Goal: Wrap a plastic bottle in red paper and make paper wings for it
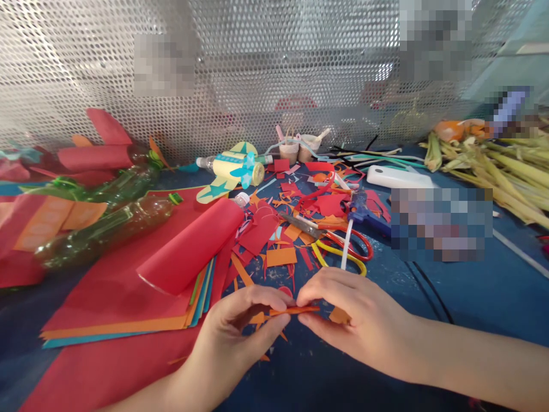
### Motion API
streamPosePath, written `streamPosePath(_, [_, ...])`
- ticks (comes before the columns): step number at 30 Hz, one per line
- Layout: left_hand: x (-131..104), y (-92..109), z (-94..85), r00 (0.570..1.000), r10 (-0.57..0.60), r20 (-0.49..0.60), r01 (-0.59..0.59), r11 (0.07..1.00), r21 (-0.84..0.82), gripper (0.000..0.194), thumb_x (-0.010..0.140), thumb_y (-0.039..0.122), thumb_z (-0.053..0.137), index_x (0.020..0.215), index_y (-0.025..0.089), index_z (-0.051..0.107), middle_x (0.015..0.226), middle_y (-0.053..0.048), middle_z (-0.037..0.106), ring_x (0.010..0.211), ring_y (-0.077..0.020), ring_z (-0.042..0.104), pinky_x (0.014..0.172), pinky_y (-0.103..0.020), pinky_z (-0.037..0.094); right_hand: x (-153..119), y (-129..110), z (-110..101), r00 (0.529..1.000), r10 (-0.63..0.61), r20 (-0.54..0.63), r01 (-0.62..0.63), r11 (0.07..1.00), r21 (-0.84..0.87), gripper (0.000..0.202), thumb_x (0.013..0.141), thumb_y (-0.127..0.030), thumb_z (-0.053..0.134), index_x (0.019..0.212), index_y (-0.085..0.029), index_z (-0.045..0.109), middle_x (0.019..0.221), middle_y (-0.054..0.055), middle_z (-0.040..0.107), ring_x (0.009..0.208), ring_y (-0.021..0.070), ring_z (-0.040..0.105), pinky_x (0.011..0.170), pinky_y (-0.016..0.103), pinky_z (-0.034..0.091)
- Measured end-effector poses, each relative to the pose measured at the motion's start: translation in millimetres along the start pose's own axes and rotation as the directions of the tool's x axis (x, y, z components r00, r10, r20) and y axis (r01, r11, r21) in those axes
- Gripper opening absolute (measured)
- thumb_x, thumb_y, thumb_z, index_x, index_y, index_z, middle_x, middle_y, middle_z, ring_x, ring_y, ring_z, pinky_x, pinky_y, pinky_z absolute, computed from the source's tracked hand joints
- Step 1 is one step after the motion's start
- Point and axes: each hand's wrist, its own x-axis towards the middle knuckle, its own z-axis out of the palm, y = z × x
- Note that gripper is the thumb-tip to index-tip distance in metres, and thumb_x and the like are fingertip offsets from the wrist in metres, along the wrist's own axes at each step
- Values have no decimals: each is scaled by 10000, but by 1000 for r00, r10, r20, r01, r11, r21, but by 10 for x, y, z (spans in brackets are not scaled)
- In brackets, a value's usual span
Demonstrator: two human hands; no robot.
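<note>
Head view: between thumb and fingers, our left hand [240,335] and right hand [355,312] both pinch a narrow orange paper strip [295,311] above the blue tabletop [506,292], well short of its far edge. Beyond lie jagged paper scraps [281,257] and steel-bladed scissors [307,226]; leftward, a smooth red-wrapped bottle [193,246] slants across stacked coloured sheets [103,292]. Perforated metal panelling [274,63] lines that far edge.

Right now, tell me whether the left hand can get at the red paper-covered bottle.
Probably yes: the red bottle lies beyond the left hand with no visible obstacle, though that hand holds orange paper.
</note>
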Motion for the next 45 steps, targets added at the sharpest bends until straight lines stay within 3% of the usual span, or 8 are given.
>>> streamPosePath(8, [-15, -51, -43, 975, 195, 105, -215, 949, 229, 259, 760, 24, 652, 899, 241, 619, 844, 35, 696, 771, -105, 681, 737, -187, 562, 18, 30, 5, 997, -66, 42, 66, 998, 1, 68, 888, -139, 578, 946, -167, 598, 880, 27, 656, 821, 117, 601, 764, 226, 491])
streamPosePath(14, [22, -46, -74, 932, 305, 194, -352, 888, 294, 285, 769, -1, 633, 953, 215, 604, 849, 2, 696, 779, -127, 676, 732, -230, 561, 3, 41, -1, 995, -85, 57, 86, 996, -14, 96, 910, -140, 541, 962, -167, 617, 885, 37, 641, 824, 114, 589, 745, 225, 492])
streamPosePath(26, [66, -16, -84, 959, 284, 3, -261, 877, 404, 165, 793, 95, 629, 857, 247, 632, 774, 4, 710, 716, -152, 686, 682, -238, 575, 65, 30, -94, 999, 13, -36, -14, 999, -33, 56, 878, -137, 573, 886, -188, 594, 837, 5, 696, 770, 109, 656, 744, 208, 523])
streamPosePath(37, [73, -71, -97, 973, 231, -19, -211, 918, 337, 184, 783, 72, 629, 848, 244, 620, 797, 18, 695, 761, -137, 687, 717, -216, 568, 77, 83, -118, 999, -1, -46, -3, 995, -96, 81, 890, -143, 553, 929, -202, 592, 870, 16, 693, 821, 131, 657, 790, 253, 534])
streamPosePath(41, [95, -74, -104, 961, 275, 15, -260, 889, 376, 176, 789, 62, 621, 837, 232, 624, 797, 2, 707, 740, -139, 690, 706, -222, 568, 71, 116, -107, 999, -41, 16, 43, 993, -109, 167, 885, -199, 588, 1052, -200, 592, 945, 35, 692, 893, 139, 645, 823, 268, 533])
streamPosePath(45, [98, -62, -99, 938, 339, 76, -340, 852, 397, 209, 787, 36, 615, 863, 230, 620, 815, -4, 718, 737, -137, 693, 706, -225, 569, 63, 127, -84, 995, -87, 50, 90, 993, -71, 163, 883, -189, 592, 1045, -179, 607, 945, 49, 692, 898, 144, 638, 817, 266, 532])
